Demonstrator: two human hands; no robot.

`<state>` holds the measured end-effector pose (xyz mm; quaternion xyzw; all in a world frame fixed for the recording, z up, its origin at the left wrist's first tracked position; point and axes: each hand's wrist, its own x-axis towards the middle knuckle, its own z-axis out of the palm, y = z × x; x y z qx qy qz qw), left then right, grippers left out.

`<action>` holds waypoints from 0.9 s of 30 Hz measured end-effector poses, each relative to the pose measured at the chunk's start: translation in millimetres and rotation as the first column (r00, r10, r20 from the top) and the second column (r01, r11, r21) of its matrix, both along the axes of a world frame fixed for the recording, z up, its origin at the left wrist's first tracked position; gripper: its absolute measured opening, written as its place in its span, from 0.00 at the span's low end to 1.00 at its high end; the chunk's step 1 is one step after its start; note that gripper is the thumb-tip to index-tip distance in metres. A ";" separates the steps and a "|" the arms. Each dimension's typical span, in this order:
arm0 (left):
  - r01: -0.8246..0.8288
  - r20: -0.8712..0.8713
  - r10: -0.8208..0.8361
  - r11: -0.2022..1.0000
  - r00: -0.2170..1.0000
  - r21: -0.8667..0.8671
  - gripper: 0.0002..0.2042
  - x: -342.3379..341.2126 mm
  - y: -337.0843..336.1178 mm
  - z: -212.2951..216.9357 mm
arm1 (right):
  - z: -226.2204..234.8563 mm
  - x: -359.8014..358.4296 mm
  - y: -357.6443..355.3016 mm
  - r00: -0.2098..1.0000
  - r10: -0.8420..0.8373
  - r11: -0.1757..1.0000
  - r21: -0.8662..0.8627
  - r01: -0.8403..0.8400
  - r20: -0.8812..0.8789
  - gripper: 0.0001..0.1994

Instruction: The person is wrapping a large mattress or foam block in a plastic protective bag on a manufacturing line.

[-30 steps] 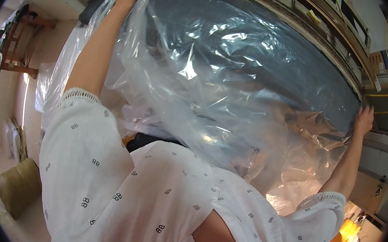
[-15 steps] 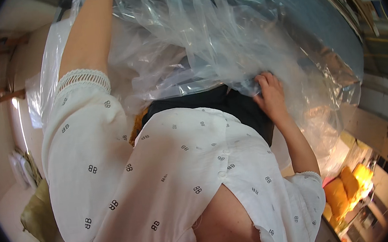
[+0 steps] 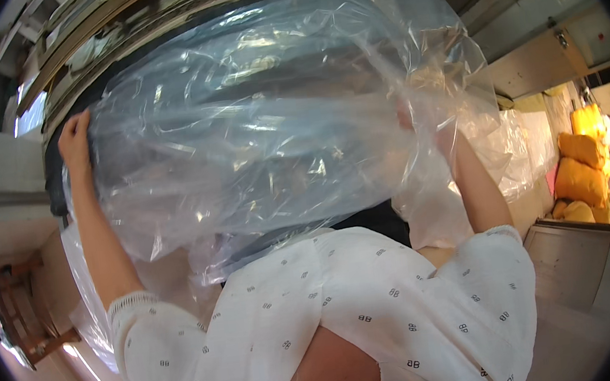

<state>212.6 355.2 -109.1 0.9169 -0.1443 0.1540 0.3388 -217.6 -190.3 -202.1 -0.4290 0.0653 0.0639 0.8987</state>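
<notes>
A large clear plastic sheet (image 3: 260,121) lies creased and shiny over a dark, flat piece of material (image 3: 156,50) in front of me. My left hand (image 3: 75,140) is closed at the left edge of the sheet, fingers pinched on the film, its arm stretched forward. Behind the film on the right is my right hand (image 3: 416,118), seen only hazily through the folds. How its fingers are set cannot be made out. The plastic drapes over that wrist and hangs down toward my lap, where a bit of black cloth (image 3: 375,224) shows.
Long metal and wooden rails (image 3: 101,22) run along the far edge. A brown wooden stand (image 3: 28,312) is on the left floor. Stacked yellow bundles (image 3: 583,161) sit at the right near a bright light, with a pale panel (image 3: 541,65) ahead of them.
My view has shifted, so the far rails and more of the sheet now show. The sheet lies more spread out. My right hand has gone from my lap to behind the film.
</notes>
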 end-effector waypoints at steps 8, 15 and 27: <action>-0.071 0.083 0.067 0.997 0.994 0.040 0.13 -33.2 39.1 4.3 | 130.1 -2.9 2.5 0.948 -0.317 0.914 -0.276 0.297 -0.029 0.26; -0.085 0.091 0.084 0.996 0.992 0.011 0.13 -36.0 38.3 3.3 | 109.7 18.7 27.6 0.828 -0.485 0.626 -0.773 0.102 -0.283 0.33; -0.084 0.120 0.080 0.996 0.990 0.033 0.12 -37.6 25.0 2.9 | 56.9 77.9 -15.8 0.793 -0.586 0.716 -0.565 0.410 -0.167 0.10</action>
